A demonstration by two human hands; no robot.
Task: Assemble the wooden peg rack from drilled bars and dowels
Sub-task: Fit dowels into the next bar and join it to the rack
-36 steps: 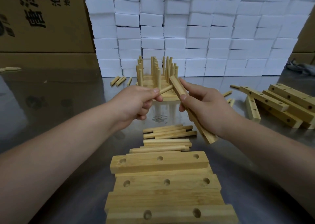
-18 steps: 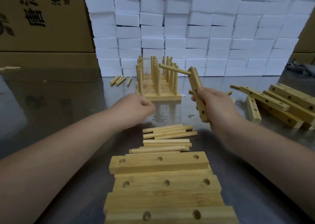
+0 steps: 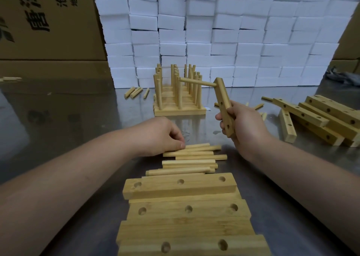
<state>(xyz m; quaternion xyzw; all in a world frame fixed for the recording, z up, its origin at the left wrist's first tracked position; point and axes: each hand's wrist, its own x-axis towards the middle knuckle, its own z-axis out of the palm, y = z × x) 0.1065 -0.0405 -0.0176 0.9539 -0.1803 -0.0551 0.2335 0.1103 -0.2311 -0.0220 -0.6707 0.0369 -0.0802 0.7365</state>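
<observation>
Desk (image 3: 68,119): grey, reflective metal; carries everything below.
Wall of white blocks (image 3: 214,31): stacked along the far edge.
Cardboard cartons (image 3: 48,22): far left, printed lettering.
Near stack of drilled bars (image 3: 185,211): lying flat at the front centre, holes up.
Heap of drilled bars (image 3: 321,119): on the right, overlapping at angles.
Finished racks (image 3: 179,99): centre, before the white wall, pegs upright.
Right hand (image 3: 247,125): clenched round the lower end of a held bar (image 3: 224,103), raised above the desk and tilted.
Left hand (image 3: 163,137): fingers curled, tips on the far end of the loose dowels (image 3: 194,158); whether it pinches one I cannot tell.
Fitted dowel (image 3: 196,81): seated in the held bar's top hole, pointing left.
Stray dowels (image 3: 135,92): left of the finished racks.
</observation>
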